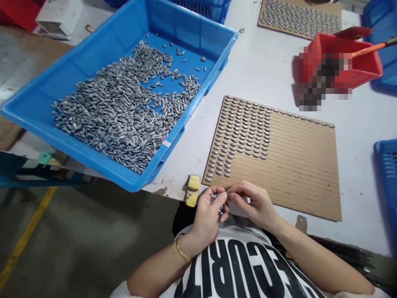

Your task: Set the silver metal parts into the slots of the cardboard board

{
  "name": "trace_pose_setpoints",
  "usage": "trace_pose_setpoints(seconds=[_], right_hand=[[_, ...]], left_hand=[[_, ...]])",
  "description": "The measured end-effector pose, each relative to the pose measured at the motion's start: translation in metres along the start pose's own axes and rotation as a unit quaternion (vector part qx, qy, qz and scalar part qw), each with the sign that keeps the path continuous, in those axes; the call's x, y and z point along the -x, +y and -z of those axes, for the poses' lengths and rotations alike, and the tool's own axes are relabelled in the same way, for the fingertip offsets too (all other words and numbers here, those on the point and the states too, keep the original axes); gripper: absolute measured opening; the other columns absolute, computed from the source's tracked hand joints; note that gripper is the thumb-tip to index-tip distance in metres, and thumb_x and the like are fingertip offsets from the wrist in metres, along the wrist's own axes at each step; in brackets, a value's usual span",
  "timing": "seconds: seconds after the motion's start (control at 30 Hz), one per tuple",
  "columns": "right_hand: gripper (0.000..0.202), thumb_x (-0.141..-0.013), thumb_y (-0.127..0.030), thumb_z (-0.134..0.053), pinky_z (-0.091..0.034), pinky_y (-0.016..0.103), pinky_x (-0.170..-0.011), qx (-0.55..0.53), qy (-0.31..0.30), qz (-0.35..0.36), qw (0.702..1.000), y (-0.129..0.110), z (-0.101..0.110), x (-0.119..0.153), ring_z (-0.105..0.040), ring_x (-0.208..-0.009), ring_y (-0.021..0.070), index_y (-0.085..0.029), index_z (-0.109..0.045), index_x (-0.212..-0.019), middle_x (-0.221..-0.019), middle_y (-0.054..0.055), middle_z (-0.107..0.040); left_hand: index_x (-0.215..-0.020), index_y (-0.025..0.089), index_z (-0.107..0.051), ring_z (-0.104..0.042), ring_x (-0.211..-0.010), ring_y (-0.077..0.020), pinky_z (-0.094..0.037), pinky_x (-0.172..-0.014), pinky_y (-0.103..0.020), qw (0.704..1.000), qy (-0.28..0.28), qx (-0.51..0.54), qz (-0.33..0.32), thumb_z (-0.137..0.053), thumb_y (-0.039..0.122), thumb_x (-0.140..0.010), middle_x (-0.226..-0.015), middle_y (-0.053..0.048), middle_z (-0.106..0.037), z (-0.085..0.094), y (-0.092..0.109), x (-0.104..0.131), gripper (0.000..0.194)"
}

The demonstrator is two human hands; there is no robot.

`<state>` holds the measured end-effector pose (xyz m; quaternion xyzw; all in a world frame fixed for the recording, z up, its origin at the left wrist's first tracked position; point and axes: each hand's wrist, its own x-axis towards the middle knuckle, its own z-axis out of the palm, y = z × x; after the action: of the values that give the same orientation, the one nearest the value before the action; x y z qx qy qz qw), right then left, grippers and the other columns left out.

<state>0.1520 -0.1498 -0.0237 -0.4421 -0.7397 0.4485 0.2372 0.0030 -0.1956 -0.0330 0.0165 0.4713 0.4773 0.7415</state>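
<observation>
Close to my body, my left hand (211,213) is curled around a clutch of small grey oval metal pieces (221,210). My right hand (252,203) meets it at the fingertips, with thumb and forefinger pinched on one such piece, mostly hidden. Just beyond both hands lies a ridged brown cardboard sheet (297,174). Rows of the same oval pieces (245,124) cover its left part, and a single row runs along its far edge. To the left, a large blue tub (186,22) holds a heap of loose oval pieces (124,111).
Yellow tape (192,190) wraps the table's near edge. A red bin (364,68) with an orange-handled tool stands at the right. Farther back lies another cardboard sheet (302,20) covered with pieces. Blue crates (389,174) line the right side. A white box (58,16) sits far left.
</observation>
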Motion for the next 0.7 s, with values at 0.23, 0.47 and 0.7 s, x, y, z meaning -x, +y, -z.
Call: trace_pose_setpoints(seconds=[0.23, 0.47, 0.7], right_hand=[[0.022, -0.09, -0.01, -0.048, -0.05, 0.027, -0.074, 0.055, -0.023, 0.116, 0.992, 0.003, 0.0, 0.002, -0.061, -0.084, 0.0146, -0.022, -0.06, -0.105, -0.094, 0.006, -0.065], [0.022, -0.088, -0.007, -0.05, -0.049, 0.023, -0.064, 0.177, 0.062, 0.174, 0.967, 0.006, -0.008, -0.012, -0.06, -0.071, 0.0123, -0.021, -0.062, -0.1, -0.083, 0.004, -0.066], [0.025, -0.081, -0.01, -0.052, -0.048, 0.026, -0.067, 0.265, 0.049, 0.178, 0.946, 0.015, -0.024, -0.028, -0.059, -0.076, 0.0164, -0.017, -0.06, -0.103, -0.087, 0.007, -0.064]], left_hand=[[-0.084, 0.017, -0.052, -0.044, -0.054, -0.0053, -0.026, -0.04, -0.015, 1.0, -0.006, 0.02, 0.003, -0.07, 0.028, -0.076, -0.066, 0.004, -0.049, 0.005, -0.001, 0.001, 0.022], [-0.091, 0.016, -0.055, -0.049, -0.053, -0.0082, -0.026, -0.038, -0.017, 0.999, 0.004, 0.052, -0.006, -0.055, 0.027, -0.082, -0.072, -0.001, -0.055, 0.005, -0.001, 0.003, 0.014], [-0.09, 0.018, -0.054, -0.046, -0.048, -0.0067, -0.024, -0.038, -0.016, 1.0, -0.001, 0.011, 0.0, -0.059, 0.029, -0.08, -0.068, 0.001, -0.056, 0.009, -0.004, 0.007, 0.016]])
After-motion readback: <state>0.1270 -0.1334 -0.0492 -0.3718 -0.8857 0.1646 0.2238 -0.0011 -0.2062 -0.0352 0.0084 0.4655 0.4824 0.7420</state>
